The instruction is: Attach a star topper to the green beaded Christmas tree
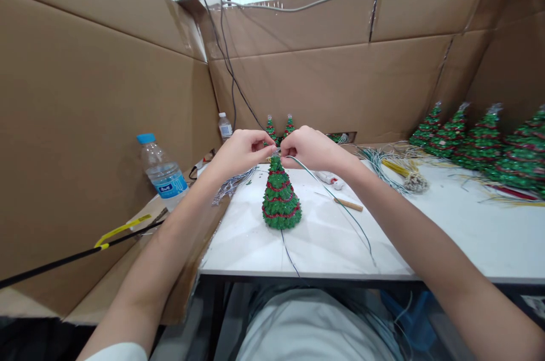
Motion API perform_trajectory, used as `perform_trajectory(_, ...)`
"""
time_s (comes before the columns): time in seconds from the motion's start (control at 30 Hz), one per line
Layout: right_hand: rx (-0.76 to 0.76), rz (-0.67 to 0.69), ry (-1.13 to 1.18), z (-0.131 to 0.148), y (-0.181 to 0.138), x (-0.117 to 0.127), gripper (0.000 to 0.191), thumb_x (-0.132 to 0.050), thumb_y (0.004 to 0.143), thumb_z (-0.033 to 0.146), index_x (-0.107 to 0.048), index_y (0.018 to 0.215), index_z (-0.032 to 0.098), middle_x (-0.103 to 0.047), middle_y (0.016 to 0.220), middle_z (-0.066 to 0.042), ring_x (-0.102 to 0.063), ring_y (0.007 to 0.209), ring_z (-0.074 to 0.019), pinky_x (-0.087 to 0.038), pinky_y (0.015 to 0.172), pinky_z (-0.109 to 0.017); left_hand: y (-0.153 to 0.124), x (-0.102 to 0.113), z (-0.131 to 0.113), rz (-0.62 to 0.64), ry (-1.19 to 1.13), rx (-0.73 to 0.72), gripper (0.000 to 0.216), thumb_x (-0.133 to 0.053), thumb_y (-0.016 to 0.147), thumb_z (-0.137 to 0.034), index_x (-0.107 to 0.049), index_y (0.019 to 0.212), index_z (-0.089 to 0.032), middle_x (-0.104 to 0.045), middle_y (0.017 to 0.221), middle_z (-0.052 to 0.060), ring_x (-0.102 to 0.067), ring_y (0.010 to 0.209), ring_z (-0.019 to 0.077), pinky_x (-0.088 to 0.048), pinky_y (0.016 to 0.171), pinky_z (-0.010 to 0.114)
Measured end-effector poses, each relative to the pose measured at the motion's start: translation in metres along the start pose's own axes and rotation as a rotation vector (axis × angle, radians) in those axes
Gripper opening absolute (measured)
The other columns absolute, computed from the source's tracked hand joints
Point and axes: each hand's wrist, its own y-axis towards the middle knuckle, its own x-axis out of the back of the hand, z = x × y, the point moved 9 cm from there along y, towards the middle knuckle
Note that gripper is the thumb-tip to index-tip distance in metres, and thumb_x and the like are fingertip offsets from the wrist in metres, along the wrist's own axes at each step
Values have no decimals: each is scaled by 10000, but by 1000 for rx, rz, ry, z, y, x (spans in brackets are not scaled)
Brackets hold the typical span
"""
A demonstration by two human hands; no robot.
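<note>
A small beaded Christmas tree (281,193), green with red garland strands, stands upright on the white table in front of me. My left hand (247,151) is closed in a pinch at the clear topper (276,152) on its tip. From the other side, my right hand (310,148) is pinched at the same spot, and a thin green-and-white cord (327,188) trails from its fingers down to the tabletop. The fingers partly hide the topper and the cord's end. A dark thread (290,252) runs from the tree's base toward the table's front edge.
A wooden-handled awl (349,204) lies right of the tree. Farther right are bundled cords (383,168) and several finished trees (481,139). Two more trees stand behind my hands. A water bottle (164,173) is at left. Cardboard walls (323,77) enclose the table.
</note>
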Motion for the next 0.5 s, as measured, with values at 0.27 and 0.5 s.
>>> perform_trajectory(0.27,105,4,-181,16,0,-3,190,-530,701,166,-427,542,181,-366,526,19,-229,546,-95,-208,561,-294,0,1,-4,-6,7,-13,249,-577,839,-363,-699,815,-148,-478,536,-29,-386,519,90,-269,499,229)
perform_trajectory(0.5,131,18,-133,16,-2,-4,175,-519,712,161,-438,559,184,-386,541,25,-241,547,-92,-218,565,-287,0,1,-4,-3,9,-4,234,-576,833,-351,-694,809,-151,-453,531,-37,-373,518,88,-273,500,228)
